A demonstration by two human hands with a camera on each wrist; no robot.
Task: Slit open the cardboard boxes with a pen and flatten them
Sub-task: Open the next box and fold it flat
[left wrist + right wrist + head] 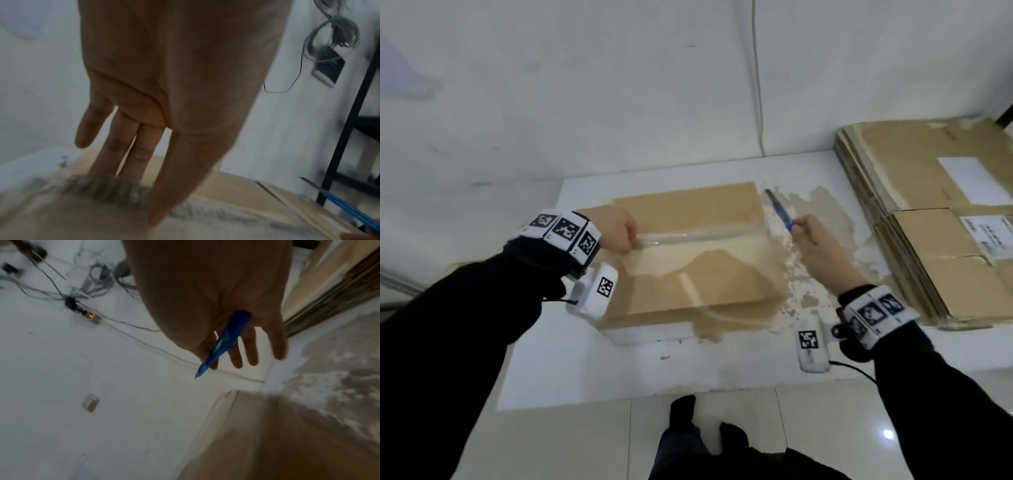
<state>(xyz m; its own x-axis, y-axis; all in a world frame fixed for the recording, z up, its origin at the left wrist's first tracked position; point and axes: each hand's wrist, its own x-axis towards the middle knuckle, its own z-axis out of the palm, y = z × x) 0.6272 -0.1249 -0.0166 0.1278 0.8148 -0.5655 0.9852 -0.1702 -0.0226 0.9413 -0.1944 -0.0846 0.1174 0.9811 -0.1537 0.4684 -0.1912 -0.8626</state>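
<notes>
While the left hand presses flat-fingered on the taped cardboard box lying mid-worktop, the right hand, fingers closed around a blue pen raised just beside the box's right edge, should probably bring the tip down onto the clear tape seam and draw steadily along it.

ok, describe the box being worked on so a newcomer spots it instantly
On the white worktable, the brown cardboard box lies centred between the left hand and the right hand. Unlike the flattened cardboard stack at right, it carries clear tape.
</notes>
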